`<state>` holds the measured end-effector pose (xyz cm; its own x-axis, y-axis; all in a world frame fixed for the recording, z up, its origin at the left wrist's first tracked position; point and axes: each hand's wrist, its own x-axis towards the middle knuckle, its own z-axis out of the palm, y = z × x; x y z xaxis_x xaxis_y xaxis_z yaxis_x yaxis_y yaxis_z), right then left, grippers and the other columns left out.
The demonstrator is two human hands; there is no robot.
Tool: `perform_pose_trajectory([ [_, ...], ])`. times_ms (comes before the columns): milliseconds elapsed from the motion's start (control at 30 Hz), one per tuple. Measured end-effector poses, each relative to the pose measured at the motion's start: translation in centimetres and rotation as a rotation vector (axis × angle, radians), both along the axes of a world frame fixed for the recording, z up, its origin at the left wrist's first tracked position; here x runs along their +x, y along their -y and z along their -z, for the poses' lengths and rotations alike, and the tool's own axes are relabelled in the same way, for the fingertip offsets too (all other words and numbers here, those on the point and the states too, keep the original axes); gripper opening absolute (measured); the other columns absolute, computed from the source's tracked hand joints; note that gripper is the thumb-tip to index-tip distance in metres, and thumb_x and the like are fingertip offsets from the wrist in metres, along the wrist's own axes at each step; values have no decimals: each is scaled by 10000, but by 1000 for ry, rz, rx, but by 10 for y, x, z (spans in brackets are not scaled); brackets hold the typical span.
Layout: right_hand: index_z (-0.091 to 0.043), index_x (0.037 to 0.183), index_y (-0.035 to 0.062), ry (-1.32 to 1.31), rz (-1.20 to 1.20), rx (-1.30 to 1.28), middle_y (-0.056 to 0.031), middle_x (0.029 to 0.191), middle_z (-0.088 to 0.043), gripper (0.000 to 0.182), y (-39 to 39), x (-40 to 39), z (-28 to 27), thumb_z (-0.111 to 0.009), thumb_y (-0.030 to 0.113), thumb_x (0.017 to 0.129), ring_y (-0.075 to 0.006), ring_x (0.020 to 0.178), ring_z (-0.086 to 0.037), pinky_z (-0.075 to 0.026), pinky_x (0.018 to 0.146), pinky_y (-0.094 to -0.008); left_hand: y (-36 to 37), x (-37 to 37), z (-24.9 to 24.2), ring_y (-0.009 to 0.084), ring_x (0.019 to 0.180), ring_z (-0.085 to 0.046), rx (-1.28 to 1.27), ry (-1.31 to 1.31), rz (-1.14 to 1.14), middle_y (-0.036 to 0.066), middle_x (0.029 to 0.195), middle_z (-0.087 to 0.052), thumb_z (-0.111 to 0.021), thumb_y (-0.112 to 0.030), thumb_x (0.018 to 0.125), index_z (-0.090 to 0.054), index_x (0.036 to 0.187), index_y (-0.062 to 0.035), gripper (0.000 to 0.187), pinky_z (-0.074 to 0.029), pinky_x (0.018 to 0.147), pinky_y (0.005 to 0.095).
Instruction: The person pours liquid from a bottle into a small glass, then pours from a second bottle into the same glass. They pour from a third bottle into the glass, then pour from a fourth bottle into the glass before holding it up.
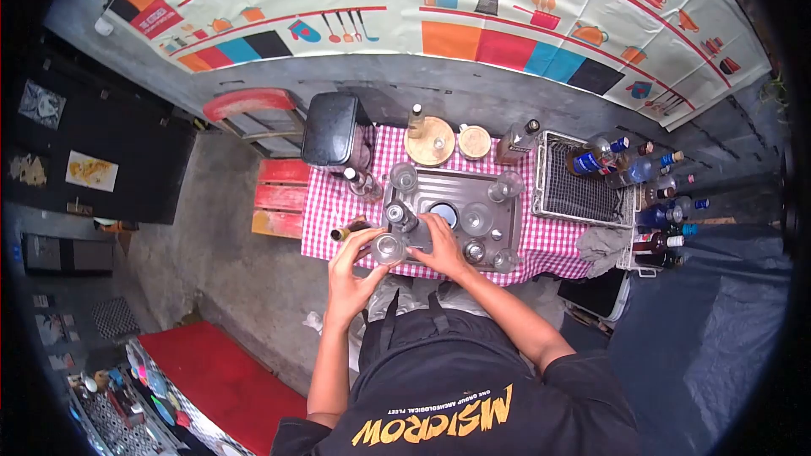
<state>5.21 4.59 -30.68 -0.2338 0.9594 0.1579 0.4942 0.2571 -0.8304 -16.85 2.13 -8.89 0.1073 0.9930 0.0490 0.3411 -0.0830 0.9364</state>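
Note:
My left hand (345, 277) is closed round the rim of a clear glass (389, 248), held at the front edge of the table. Just right of the glass, my right hand (443, 250) curves about the lower part of a dark-looking bottle (400, 218), thumb close to the glass and fingers on the far side. This bottle stands at the left part of a grey metal tray (512, 218). Also on the tray are a wide clear bowl-like glass (476, 219), a round container with a pale inside (443, 217) and several other glasses (404, 177).
A pink checked cloth (541, 245) covers the table. Bottles (361, 184) stand left of the tray, near a black bin (334, 131). Round wooden boards (431, 150) lie behind it. A wire basket (583, 190), more bottles (659, 202) and a grey rag (601, 249) are at right.

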Motion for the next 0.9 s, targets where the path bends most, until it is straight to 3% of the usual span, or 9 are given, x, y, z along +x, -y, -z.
perform_pose_trajectory([
  [100,-503,1542,24,34,88,28,-227,1463,-573,904,-9,-25,-3,-947,323,813,-449,1376,-556,-459,1163,-537,-19,-14,-3,270,1295,-720,34,0,71,156,1406,-710,-869,56,829,-699,1393,1,592,-607,1101,399],
  [300,-615,1371,51,-21,311,-64,-169,1304,-676,765,-23,-63,24,-988,234,728,-391,1238,-674,-516,1050,-512,-63,-40,-24,266,1279,-726,-3,-53,279,153,1387,-714,-905,-9,858,-703,1389,-3,568,-614,1080,395],
  [333,-627,1361,58,-27,344,-79,-161,1296,-684,758,-24,-67,24,-992,226,719,-381,1240,-678,-515,1047,-515,-70,-45,-17,287,1275,-722,26,-42,300,139,1371,-735,-891,9,809,-718,1364,-15,582,-612,1071,424],
  [400,-653,1344,78,-45,414,-47,-146,1244,-725,741,-25,-73,29,-1001,201,702,-372,1205,-711,-542,1017,-505,-82,-54,-13,284,1283,-719,22,-43,368,141,1373,-734,-895,4,808,-717,1362,-14,582,-613,1073,423],
  [467,-661,1331,73,-86,492,-96,-151,1215,-741,723,-22,-80,33,-1003,186,705,-383,1162,-731,-568,991,-490,-94,-62,-8,305,1282,-724,36,-28,439,164,1360,-729,-923,-46,850,-711,1370,-8,562,-610,1070,426],
  [700,-705,1272,31,-163,595,-54,-172,1184,-781,652,-13,-91,31,-1009,151,708,-376,1118,-774,-607,964,-448,-123,-76,-7,297,1275,-724,60,-17,568,155,1358,-735,-911,-31,837,-713,1355,-7,555,-606,1063,414],
  [900,-738,1211,-2,-329,701,-146,-142,1109,-813,585,2,-90,9,-1028,220,755,-245,1054,-796,-606,944,-398,-133,-80,-7,286,1244,-733,75,9,612,152,1354,-737,-911,-45,842,-715,1354,-13,550,-600,1050,401],
])
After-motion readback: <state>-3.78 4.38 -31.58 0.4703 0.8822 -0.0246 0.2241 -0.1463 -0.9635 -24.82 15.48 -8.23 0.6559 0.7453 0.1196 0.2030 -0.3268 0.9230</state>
